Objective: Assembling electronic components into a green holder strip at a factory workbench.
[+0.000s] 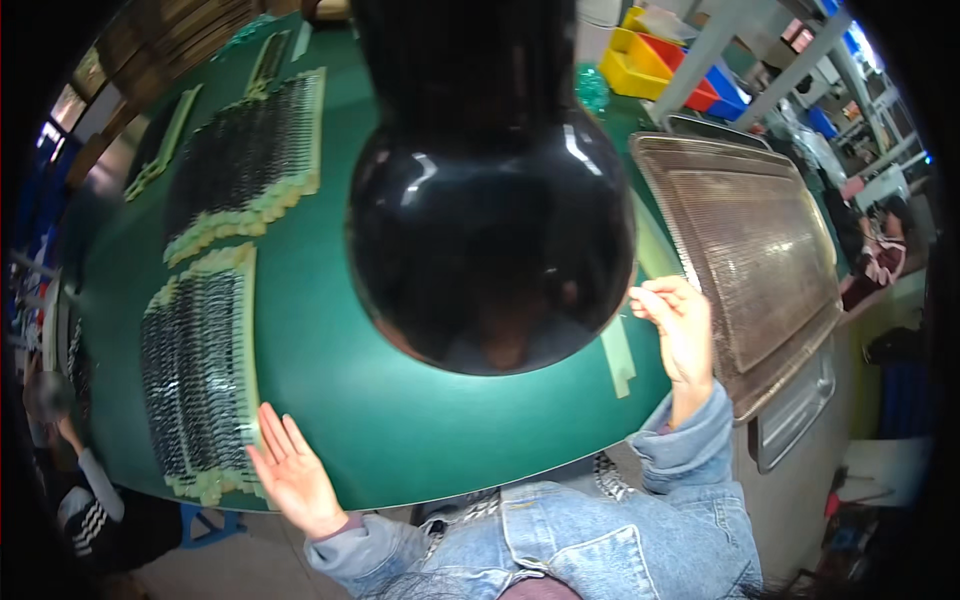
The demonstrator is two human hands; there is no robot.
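Observation:
My left hand [295,478] is open, palm up and fingers stretched out. Its fingertips lie at the right edge of a near stack of strips [200,370], which carry rows of small dark parts and have pale yellow-green edges. On the other side, my right hand [682,325] is raised with thumb and forefinger pinched together; whatever sits between them is too small to make out. Beneath and beside it lies a pale green strip [618,358] on the green table [420,430]. Part of that strip is hidden by a glossy black rounded object [490,240] in front of my view.
Farther left lie a larger fanned stack of dark strips [245,150] and single strips [165,140]. Brown ridged trays [745,260] stand along the right edge. Yellow, red and blue bins [640,65] are at the back right. Another person's arm [95,475] shows at far left.

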